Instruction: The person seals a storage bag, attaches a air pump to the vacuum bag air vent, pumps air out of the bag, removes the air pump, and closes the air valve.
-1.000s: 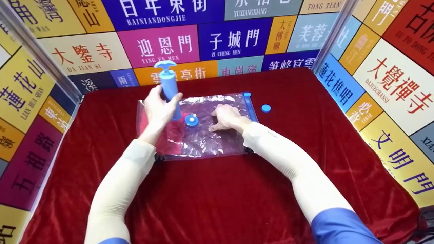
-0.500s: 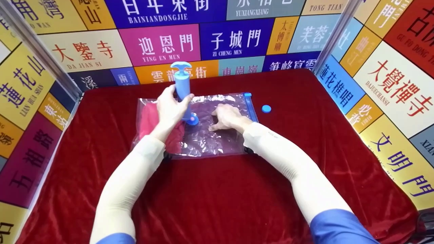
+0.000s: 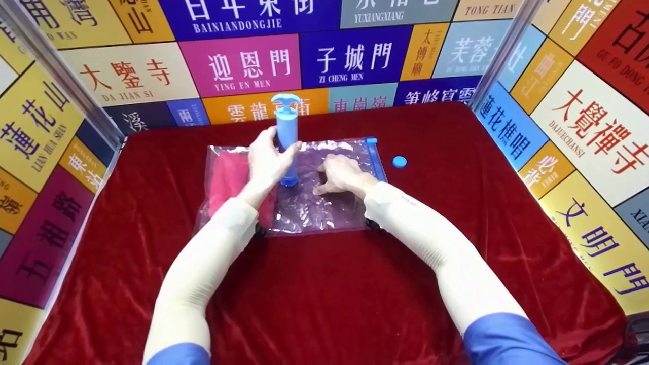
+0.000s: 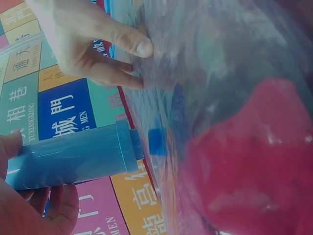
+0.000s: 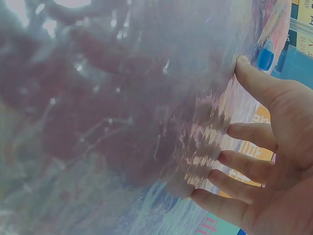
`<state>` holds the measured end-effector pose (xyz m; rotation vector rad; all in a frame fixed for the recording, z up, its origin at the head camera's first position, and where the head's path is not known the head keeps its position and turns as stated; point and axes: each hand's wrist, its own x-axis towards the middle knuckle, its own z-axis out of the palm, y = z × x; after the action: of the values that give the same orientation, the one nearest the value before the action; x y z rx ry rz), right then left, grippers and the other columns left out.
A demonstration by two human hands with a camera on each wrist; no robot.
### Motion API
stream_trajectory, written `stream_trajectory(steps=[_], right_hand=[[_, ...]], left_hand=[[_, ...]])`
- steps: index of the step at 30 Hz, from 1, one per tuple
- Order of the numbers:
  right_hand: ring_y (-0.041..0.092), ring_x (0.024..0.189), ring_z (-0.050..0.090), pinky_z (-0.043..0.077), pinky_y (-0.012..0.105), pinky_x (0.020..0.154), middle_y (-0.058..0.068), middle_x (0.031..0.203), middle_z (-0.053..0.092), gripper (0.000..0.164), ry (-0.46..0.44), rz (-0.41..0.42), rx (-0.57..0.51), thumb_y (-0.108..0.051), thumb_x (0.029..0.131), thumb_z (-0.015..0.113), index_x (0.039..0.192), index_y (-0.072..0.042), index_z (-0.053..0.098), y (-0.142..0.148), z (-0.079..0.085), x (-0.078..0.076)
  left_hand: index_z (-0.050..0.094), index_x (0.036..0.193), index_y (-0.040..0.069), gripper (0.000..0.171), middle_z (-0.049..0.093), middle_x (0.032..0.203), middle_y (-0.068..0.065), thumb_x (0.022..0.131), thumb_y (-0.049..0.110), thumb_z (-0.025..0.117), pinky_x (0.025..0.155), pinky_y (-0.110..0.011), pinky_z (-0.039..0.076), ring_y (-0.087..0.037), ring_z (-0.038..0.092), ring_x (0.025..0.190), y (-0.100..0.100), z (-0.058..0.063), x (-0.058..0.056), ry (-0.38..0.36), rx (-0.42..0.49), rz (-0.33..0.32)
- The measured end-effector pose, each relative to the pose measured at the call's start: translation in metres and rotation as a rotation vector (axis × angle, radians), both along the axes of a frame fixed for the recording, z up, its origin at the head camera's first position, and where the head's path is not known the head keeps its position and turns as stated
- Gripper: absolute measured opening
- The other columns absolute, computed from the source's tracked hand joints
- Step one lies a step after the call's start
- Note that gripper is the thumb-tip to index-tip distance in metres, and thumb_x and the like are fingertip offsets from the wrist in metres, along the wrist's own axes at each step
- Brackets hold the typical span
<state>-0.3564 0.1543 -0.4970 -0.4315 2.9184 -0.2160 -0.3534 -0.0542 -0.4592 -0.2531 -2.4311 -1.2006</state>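
My left hand (image 3: 267, 163) grips a light blue hand pump (image 3: 287, 126), its T-handle pointing up. The pump stands nearly upright over the clear vacuum storage bag (image 3: 319, 218). In the left wrist view its narrow nozzle end is right at the blue valve (image 4: 157, 142) on the bag, which the head view hides under the pump. Folded pink-red cloth (image 3: 229, 177) lies inside the bag's left part. With fingers spread, my right hand (image 3: 342, 175) presses its fingertips on the bag film, right of the pump; the right wrist view shows fingers (image 5: 249, 134) against wrinkled plastic.
A round blue cap (image 3: 399, 161) lies on the dark red velvet cloth (image 3: 324, 289), right of the bag's blue zip edge (image 3: 376, 159). Panels printed with large characters (image 3: 248, 63) stand behind and on both sides of the table.
My left hand has carried the pump rightward from over the red cloth until it stands over the valve, now covered. My right hand stays in place on the bag.
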Motion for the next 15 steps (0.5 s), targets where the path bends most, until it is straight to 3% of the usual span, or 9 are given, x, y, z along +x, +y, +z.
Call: stream_trajectory(steps=[15], right_hand=[[0.034,0.126,0.058,0.05,0.056,0.105,0.007,0.131,0.064,0.074,-0.013,-0.018,-0.013,-0.061,0.079,0.087,0.141,-0.024,0.07,0.0003,-0.0011,-0.0003]], left_hand=[[0.07,0.129,0.01,0.055,0.073,0.11,-0.01,0.085,0.038,0.085,0.087,-0.045,0.055,-0.028,0.069,0.096,0.0082,-0.0081,-0.0027,0.039,-0.088,-0.027]])
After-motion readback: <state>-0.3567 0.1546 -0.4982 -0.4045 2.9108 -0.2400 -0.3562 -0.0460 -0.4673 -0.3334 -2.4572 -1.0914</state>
